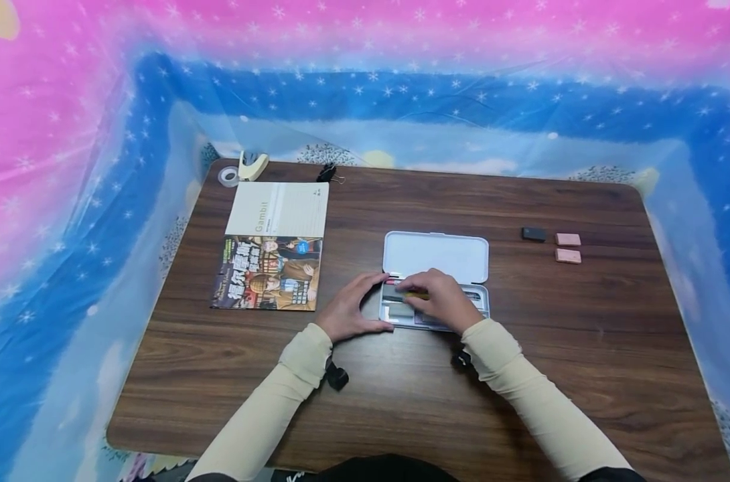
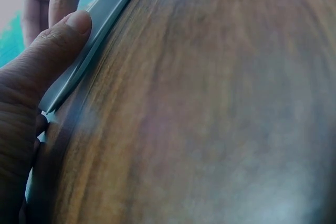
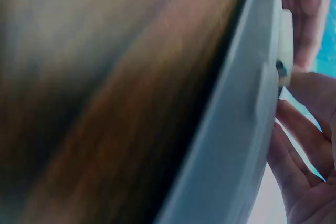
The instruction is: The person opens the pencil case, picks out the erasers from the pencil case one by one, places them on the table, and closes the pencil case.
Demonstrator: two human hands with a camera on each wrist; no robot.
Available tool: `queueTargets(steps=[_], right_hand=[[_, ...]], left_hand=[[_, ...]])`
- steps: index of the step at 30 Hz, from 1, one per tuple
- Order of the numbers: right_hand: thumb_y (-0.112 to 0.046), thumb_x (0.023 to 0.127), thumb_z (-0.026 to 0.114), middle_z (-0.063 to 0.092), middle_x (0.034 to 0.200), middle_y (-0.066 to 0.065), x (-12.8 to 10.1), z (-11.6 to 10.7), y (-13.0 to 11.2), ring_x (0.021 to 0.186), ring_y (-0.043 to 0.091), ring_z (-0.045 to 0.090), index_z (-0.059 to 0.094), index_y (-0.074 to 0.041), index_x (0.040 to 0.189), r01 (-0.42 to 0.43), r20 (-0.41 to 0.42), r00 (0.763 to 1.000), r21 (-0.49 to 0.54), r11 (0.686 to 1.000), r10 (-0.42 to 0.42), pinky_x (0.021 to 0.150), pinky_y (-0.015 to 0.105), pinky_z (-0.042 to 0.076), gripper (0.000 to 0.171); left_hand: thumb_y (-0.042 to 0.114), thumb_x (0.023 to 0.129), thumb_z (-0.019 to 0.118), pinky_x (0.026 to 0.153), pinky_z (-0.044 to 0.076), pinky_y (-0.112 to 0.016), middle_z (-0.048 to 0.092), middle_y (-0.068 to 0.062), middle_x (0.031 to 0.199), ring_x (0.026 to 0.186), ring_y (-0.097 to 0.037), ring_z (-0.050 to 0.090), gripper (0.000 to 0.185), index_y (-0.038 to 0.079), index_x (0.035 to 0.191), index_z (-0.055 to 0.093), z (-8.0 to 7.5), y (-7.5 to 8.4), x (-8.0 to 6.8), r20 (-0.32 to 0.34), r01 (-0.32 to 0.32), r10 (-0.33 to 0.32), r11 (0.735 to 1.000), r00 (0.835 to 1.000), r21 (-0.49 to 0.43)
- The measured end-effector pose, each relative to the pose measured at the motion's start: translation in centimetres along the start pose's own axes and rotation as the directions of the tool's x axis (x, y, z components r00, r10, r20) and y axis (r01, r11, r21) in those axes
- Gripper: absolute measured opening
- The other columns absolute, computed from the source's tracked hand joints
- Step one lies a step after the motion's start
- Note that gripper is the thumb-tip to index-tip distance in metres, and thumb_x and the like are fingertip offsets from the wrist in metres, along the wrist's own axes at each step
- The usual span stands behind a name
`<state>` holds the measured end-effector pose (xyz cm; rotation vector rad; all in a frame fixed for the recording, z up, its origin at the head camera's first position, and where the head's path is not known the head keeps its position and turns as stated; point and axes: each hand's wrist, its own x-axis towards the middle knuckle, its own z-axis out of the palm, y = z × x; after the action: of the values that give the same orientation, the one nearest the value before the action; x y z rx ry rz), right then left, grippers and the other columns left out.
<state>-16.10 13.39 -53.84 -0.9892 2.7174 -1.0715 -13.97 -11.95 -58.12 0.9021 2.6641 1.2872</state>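
An open grey-white pencil case (image 1: 435, 256) lies mid-table on the brown wooden table (image 1: 582, 348), its lid folded back away from me. My left hand (image 1: 382, 301) grips the case's left end, thumb on the near edge and fingers on the far side; in the left wrist view the thumb (image 2: 58, 51) presses the case rim (image 2: 100, 30). My right hand (image 1: 416, 291) reaches into the tray, fingers curled on a thin yellowish pen (image 1: 414, 293). The right wrist view shows the case wall (image 3: 236, 129) with the fingers (image 3: 302, 145) over its rim. The tray's other contents are mostly hidden.
A magazine (image 1: 268, 271) and a pale booklet (image 1: 280, 209) lie at the left. Behind them sit a tape roll (image 1: 228, 177), a cream stapler-like tool (image 1: 252, 165) and black clips (image 1: 327, 174). A black eraser (image 1: 533, 234) and two pink erasers (image 1: 568, 248) lie at the right. Starry cloth surrounds the table.
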Motion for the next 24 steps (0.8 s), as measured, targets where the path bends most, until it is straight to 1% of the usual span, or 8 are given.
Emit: queueTargets(steps=[2,4,9,13,17,21,24], right_hand=[[-0.006,0.090,0.085,0.079,0.108,0.006,0.1,0.2,-0.2,0.094,0.023,0.071,0.082,-0.009,0.111,0.005,-0.003,1.000,-0.019,1.000,-0.005,0.083,0.044,0.059,0.022],[-0.006,0.091,0.084,0.079,0.109,0.006,0.2,0.3,-0.4,0.095,0.022,0.071,0.083,-0.010,0.112,-0.014,0.000,1.000,-0.025,1.000,0.014,0.083,0.043,0.060,0.022],[-0.003,0.090,0.083,0.078,0.111,0.007,0.5,0.4,-0.3,0.096,0.020,0.073,0.081,-0.011,0.117,-0.105,0.034,0.994,0.052,0.993,0.103,0.084,0.038,0.062,0.028],[0.000,0.089,0.083,0.077,0.112,0.009,0.7,0.3,-0.1,0.093,0.019,0.074,0.080,-0.010,0.118,-0.149,0.055,0.988,0.114,0.982,0.144,0.082,0.034,0.063,0.030],[0.001,0.089,0.082,0.077,0.112,0.009,0.6,0.2,0.2,0.092,0.019,0.075,0.081,-0.009,0.116,-0.162,0.055,0.986,0.155,0.975,0.156,0.083,0.033,0.063,0.029],[0.002,0.089,0.080,0.078,0.112,0.008,0.5,0.1,0.4,0.094,0.019,0.076,0.080,-0.009,0.114,-0.153,0.050,0.988,0.189,0.970,0.147,0.084,0.032,0.063,0.027],[0.001,0.090,0.080,0.077,0.113,0.007,0.0,-0.7,0.7,0.095,0.019,0.076,0.080,-0.009,0.114,-0.163,0.030,0.987,0.218,0.962,0.160,0.085,0.033,0.063,0.026]], left_hand=[[0.034,0.072,0.100,0.116,0.045,-0.048,0.055,-0.016,0.149,0.136,-0.031,0.055,0.104,0.008,0.157,0.046,0.0,0.0,0.0,-0.003,-0.009,0.009,1.000,1.000,-0.002],[0.033,0.072,0.100,0.116,0.045,-0.048,0.055,-0.016,0.148,0.136,-0.031,0.055,0.104,0.007,0.157,0.046,0.0,0.1,0.0,-0.007,-0.017,0.017,1.000,1.000,-0.003],[0.032,0.073,0.100,0.116,0.045,-0.048,0.055,-0.016,0.148,0.136,-0.031,0.055,0.103,0.006,0.156,0.046,-0.1,0.3,0.0,-0.014,-0.025,0.025,1.000,1.000,-0.013],[0.033,0.073,0.100,0.115,0.046,-0.047,0.056,-0.015,0.147,0.135,-0.029,0.055,0.102,0.006,0.156,0.047,-0.1,0.4,0.3,-0.009,-0.024,0.024,1.000,1.000,-0.011],[0.034,0.074,0.100,0.114,0.047,-0.046,0.056,-0.014,0.147,0.134,-0.028,0.056,0.102,0.007,0.156,0.047,0.0,0.4,0.4,-0.003,-0.016,0.016,1.000,1.000,-0.006],[0.033,0.072,0.101,0.114,0.046,-0.046,0.056,-0.014,0.147,0.135,-0.028,0.056,0.102,0.007,0.156,0.048,0.1,0.4,0.3,-0.009,-0.006,0.006,1.000,1.000,0.000],[0.033,0.071,0.101,0.114,0.046,-0.048,0.056,-0.015,0.147,0.135,-0.030,0.056,0.103,0.008,0.156,0.048,0.1,0.4,0.2,-0.020,-0.013,0.013,1.000,1.000,0.005]])
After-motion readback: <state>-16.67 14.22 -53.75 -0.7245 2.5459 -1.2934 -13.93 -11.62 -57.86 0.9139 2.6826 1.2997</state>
